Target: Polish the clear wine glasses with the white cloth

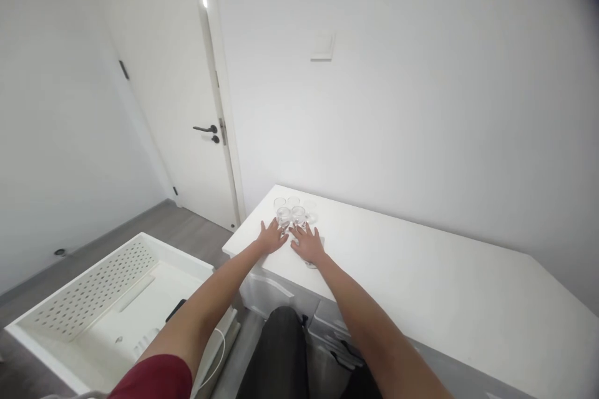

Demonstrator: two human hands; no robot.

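Note:
Several small clear glasses (291,212) stand in a cluster near the far left corner of a white table (421,274). My left hand (270,238) lies flat on the tabletop with fingers stretched out, its fingertips at the base of the nearest glass. Beside it, my right hand (307,243) also rests flat, fingers spread, over a thin pale cloth or sheet (319,242), fingertips touching the front glasses. Neither hand holds anything.
A white door (178,106) with a dark handle (206,129) is at the left. A white perforated tray-like unit (93,290) sits low on the left with a cable. A wall switch (322,48) is above the table. Drawers sit under the table edge.

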